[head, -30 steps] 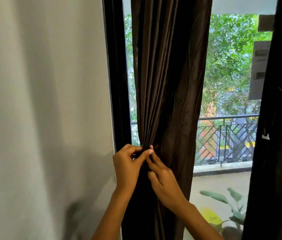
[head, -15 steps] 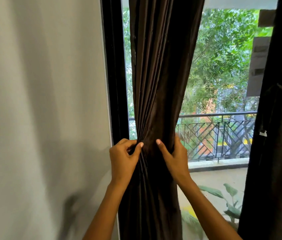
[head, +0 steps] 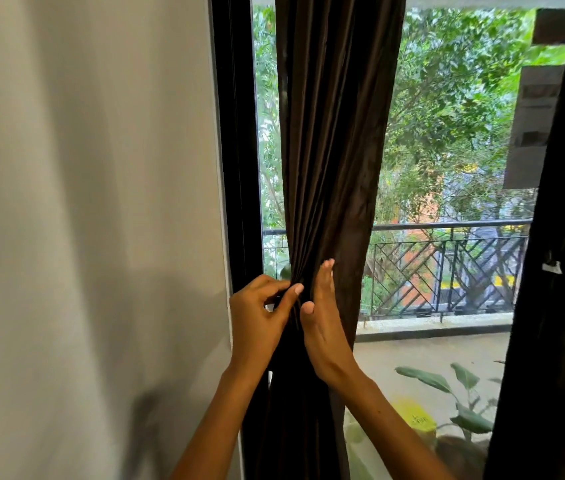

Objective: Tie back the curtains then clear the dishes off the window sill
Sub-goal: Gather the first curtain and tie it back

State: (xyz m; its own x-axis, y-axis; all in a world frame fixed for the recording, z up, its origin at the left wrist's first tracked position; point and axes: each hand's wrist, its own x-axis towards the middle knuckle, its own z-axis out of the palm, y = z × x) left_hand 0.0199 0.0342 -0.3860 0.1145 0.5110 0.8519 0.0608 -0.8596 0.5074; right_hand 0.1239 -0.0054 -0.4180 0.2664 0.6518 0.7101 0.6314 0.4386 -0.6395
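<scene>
Dark curtain (head: 329,150) bunched at centre, beside window frame (head: 232,133) at 9 o'clock. Left hand (head: 260,323) pinching gathered folds, fingers curled; right hand (head: 322,327) flat against fabric, fingers straight. Best keep pinch tight, sweep loose pleats in before tying; tie itself not visible. Second curtain (head: 558,237) at 3 o'clock. Railing (head: 447,268), plant (head: 461,403) outside. No dishes or sill in view

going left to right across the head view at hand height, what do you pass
wall → black window frame → left hand → right hand → balcony railing → second dark curtain
</scene>
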